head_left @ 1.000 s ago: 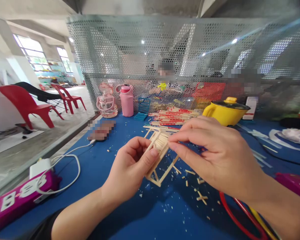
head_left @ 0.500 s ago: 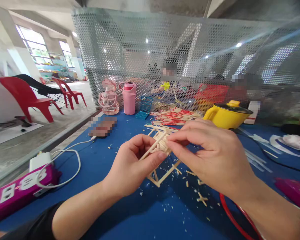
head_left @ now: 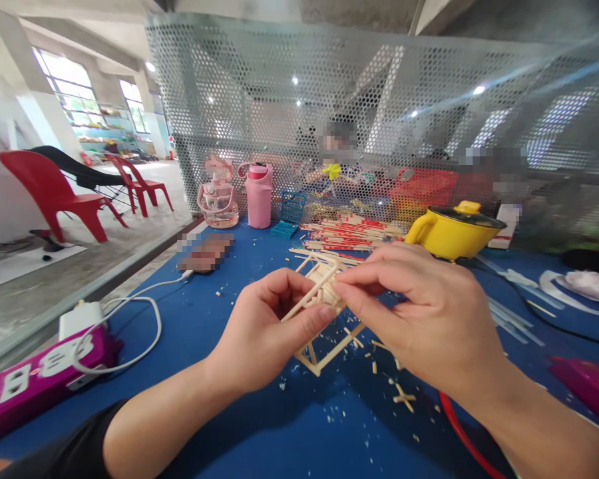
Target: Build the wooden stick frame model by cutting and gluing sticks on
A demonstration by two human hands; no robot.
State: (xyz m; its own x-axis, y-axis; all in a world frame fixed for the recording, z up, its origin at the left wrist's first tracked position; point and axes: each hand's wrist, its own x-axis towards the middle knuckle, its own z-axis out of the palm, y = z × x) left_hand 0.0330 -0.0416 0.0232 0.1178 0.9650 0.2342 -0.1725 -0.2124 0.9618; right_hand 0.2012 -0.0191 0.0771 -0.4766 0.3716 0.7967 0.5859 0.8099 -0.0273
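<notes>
Over the blue surface, the left hand has its grip closed around the little stick frame, thumb laid along one side. The right hand has thumb and fingertips pinched together at the frame's other side; whether they hold a loose piece, I can't tell from here. Sticks with red markings lie just beyond, near the yellow pot, and a small stick cross sits nearer.
</notes>
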